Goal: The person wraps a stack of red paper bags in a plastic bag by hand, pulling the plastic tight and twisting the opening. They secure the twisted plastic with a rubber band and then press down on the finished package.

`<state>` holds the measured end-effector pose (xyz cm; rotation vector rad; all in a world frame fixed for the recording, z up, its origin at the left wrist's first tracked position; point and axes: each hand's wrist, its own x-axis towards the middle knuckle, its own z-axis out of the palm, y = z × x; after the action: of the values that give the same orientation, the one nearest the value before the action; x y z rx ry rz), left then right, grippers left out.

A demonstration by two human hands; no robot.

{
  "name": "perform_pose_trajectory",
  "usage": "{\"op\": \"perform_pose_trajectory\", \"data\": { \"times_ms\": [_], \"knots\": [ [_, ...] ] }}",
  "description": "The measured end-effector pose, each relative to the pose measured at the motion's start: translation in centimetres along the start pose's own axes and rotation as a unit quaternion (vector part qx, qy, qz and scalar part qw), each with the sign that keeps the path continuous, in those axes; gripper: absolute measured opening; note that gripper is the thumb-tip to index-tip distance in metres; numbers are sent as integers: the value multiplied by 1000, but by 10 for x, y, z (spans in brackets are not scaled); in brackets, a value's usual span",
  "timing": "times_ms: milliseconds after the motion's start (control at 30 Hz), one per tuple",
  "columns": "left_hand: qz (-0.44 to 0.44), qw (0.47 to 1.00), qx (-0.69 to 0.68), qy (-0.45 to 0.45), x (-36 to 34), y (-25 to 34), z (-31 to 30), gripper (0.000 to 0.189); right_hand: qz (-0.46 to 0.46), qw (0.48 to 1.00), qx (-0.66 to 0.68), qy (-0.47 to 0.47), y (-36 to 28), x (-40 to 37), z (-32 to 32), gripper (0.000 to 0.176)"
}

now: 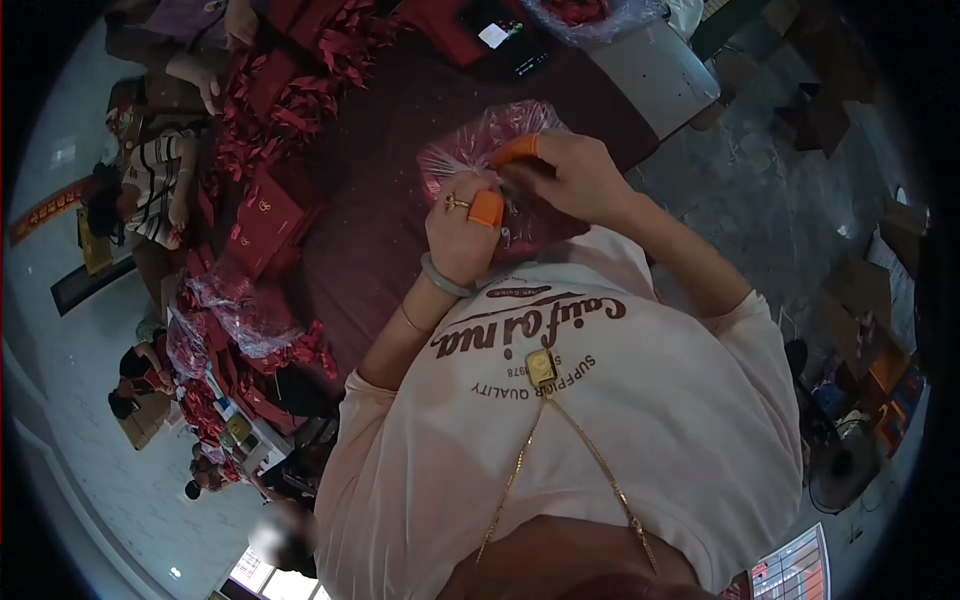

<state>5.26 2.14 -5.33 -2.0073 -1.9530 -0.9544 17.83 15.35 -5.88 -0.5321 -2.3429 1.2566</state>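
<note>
A clear plastic bag (448, 160) with red contents lies on the dark red table cover (385, 150), close in front of my white shirt. My left hand (463, 228), with an orange finger cover on the thumb, is closed on the gathered plastic. At the same bunched part, my right hand (575, 172) pinches the bag, an orange cover on its index finger. Both hands sit almost against each other over the bag's mouth, and they hide part of the gathered film.
Red boxes (268, 222) and heaps of red ribbon pieces (285, 110) line the left. A phone (500, 38) with a lit screen lies at the back, near a pale board (655, 75). Several people work along the left side. Cardboard (855, 300) stands on the floor at right.
</note>
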Motion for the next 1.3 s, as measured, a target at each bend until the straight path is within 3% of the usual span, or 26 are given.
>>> {"op": "perform_pose_trajectory", "data": {
  "times_ms": [67,133,267,333,367,433,533,667,733,767,833,933,967,1033,1067,1133,1300],
  "knots": [
    [13,1000,6,-2,-1,1,0,18,-10,999,-19,-31,1,11,-7,21],
    [25,1000,14,0,-1,0,0,18,-77,991,-31,-107,6,22,-11,20],
    [43,999,17,-5,-1,1,-5,18,-74,971,-70,-217,1,42,-24,20],
    [43,999,16,-11,-2,2,-7,18,-122,947,-97,-280,0,53,-27,20],
    [48,999,6,-18,-3,3,-7,17,-123,946,-99,-282,-5,58,-31,20],
    [51,998,-4,-21,-2,5,-7,16,-108,913,-108,-379,-14,69,-38,21],
    [42,998,6,-36,-1,6,-9,15,-137,888,-156,-410,-12,77,-31,20],
    [-6,1000,-30,-2,-3,7,-8,18,-151,899,-148,-384,-10,67,-25,22],
    [-34,998,-48,18,-4,9,-5,19,-205,923,-176,-275,-12,55,-23,25],
    [-72,996,-45,25,-5,11,-4,20,-208,920,-178,-280,-11,46,-20,25],
    [-115,992,-42,36,-6,13,-3,21,-293,907,-272,-132,-5,28,-13,29],
    [-105,993,-48,9,-5,15,-4,22,-295,920,-245,-80,3,19,-8,27],
    [-111,992,-53,7,-5,15,-2,23,-297,919,-247,-80,5,18,-7,27],
    [-116,991,-59,3,-7,14,-1,24,-193,969,-134,-81,4,16,-6,28],
    [-93,994,-53,5,-8,14,0,25,-193,969,-135,-80,1,18,-9,28],
    [-69,997,-47,8,-7,13,0,25,-90,990,-31,-102,-7,23,-18,30],
    [-49,998,-45,-11,-5,15,-3,23,-178,971,-39,-157,9,34,-16,28]
  ]
}}
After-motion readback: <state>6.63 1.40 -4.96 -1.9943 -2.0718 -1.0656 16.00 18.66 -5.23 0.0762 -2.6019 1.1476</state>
